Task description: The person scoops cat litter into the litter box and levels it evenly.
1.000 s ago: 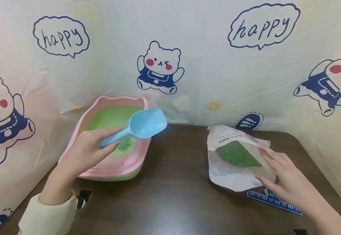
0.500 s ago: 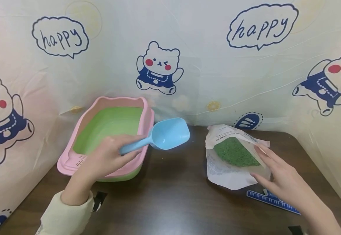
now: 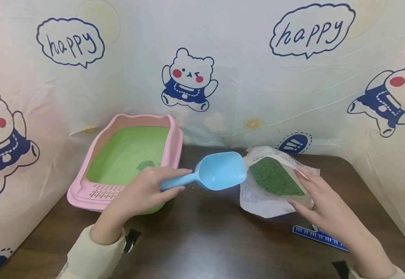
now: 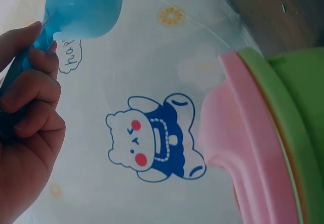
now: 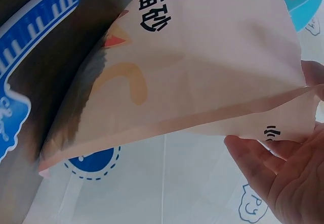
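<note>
My left hand [image 3: 146,192] grips the handle of a light blue litter scoop [image 3: 221,170], its fingers curled round it in the left wrist view too. The scoop's bowl shows no litter in it and is held above the table, its tip overlapping the left edge of a white paper cat litter bag [image 3: 258,203]. Green granules [image 3: 275,178] show inside the bag's wide mouth. At the bag's right side, my right hand [image 3: 322,201] holds the paper edge between thumb and fingers; in the right wrist view, some fingers [image 5: 263,168] lie along the bag's printed side.
A pink-rimmed green litter box [image 3: 174,149] stands at the left, with a small patch of green litter [image 3: 146,166] on its floor. A blue clip with a ruler-like edge [image 3: 319,237] lies near my right forearm. Printed sheeting [image 3: 237,69] walls the dark table [image 3: 202,240].
My left hand has carried the scoop rightward from over the litter box to the bag. The right hand and bag have shifted slightly left, and the bag's mouth leans more toward the scoop.
</note>
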`<state>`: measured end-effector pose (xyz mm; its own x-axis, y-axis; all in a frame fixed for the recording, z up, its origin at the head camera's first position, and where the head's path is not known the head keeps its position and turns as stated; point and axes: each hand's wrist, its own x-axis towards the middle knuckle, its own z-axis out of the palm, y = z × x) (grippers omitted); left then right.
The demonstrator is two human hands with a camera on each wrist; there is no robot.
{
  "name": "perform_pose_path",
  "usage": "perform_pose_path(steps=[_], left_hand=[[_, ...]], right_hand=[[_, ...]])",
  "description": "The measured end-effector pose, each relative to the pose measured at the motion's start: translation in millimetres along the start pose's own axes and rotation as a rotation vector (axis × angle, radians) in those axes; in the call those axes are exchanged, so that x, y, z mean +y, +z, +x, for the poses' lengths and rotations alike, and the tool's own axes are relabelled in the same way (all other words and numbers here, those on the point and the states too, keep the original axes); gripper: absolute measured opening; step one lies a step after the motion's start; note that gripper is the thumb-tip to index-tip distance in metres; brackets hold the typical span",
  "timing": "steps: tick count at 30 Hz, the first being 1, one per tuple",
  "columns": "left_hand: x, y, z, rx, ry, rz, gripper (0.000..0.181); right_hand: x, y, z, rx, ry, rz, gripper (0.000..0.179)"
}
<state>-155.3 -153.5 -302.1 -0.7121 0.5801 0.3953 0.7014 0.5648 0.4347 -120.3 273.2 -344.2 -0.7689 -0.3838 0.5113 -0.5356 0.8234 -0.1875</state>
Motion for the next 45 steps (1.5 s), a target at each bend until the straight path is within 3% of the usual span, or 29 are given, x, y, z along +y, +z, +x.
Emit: perform_pose_path(steps=[7, 19, 28, 45], left_hand=[[3.9, 11.1, 7.4, -0.053, 0.094, -0.091, 0.036], [5.5, 36.2, 21.0, -0.124, 0.154, -0.081, 0.038], [0.8, 49.9, 32.2, -0.175, 0.132, -0.111, 0.034], [-4.4, 71.6, 60.6, -0.196, 0.117, -0.07, 0.031]], right_hand=[[-2, 1, 2.2, -0.013, 0.015, 0.003, 0.073], [-3, 0, 3.5, -0.037, 0.04, 0.003, 0.073], [-2, 1, 1.7, -0.035, 0.037, 0.002, 0.074], [-6, 1, 1.7, -0.063, 0.051, -0.03, 0.07]])
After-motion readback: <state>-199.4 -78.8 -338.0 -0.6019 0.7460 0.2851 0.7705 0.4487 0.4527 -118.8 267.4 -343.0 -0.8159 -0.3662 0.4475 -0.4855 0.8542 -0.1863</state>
